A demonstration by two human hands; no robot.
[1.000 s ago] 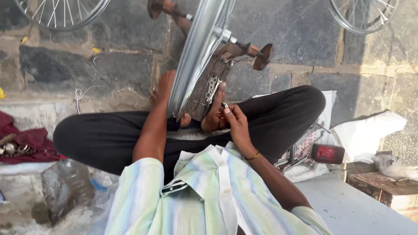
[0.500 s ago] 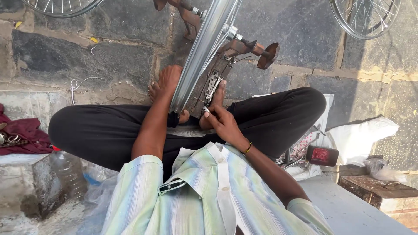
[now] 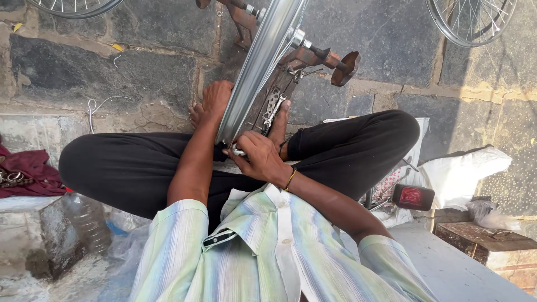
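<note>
Steel wheel rim [image 3: 263,67], shiny, stands edge-on to the head cam, held in a rusty brown stand [image 3: 302,59] w/ a threaded axle sticking out to the right; its lower edge comes down right between the person's crossed legs in black trousers [image 3: 347,145]. R hand [image 3: 257,159] is at that lower edge, fingers curled tight and pinched on a small metal piece [image 3: 238,151] touching the rim; too small to say exactly what it is. Thin yellow band [image 3: 291,179] on that wrist. L hand [image 3: 217,96] is higher up, pressed against the rim's left side; fingers hidden behind the metal, so can't tell if it grips or just steadies. Bare toes show just below it. Flat multi-hole spanner [image 3: 272,106] hangs or leans on the stand just right of the rim, untouched. Around: stone slabs [image 3: 140,61], 2nd spoked wheel [image 3: 475,19] top right, dark red cloth [image 3: 31,168] w/ metal rings far left, clear plastic bottle [image 3: 84,218] lower left, white sack [image 3: 464,170] and a small red-faced box [image 3: 413,197] to the right, well apart from the hands. Judging by this, the step in hand is fine work at one spot on the rim's bottom edge, R doing it, L bracing. Any next move there calls for the rim kept steady, small controlled finger turns, and care not to let the little piece slip into the lap.
</note>
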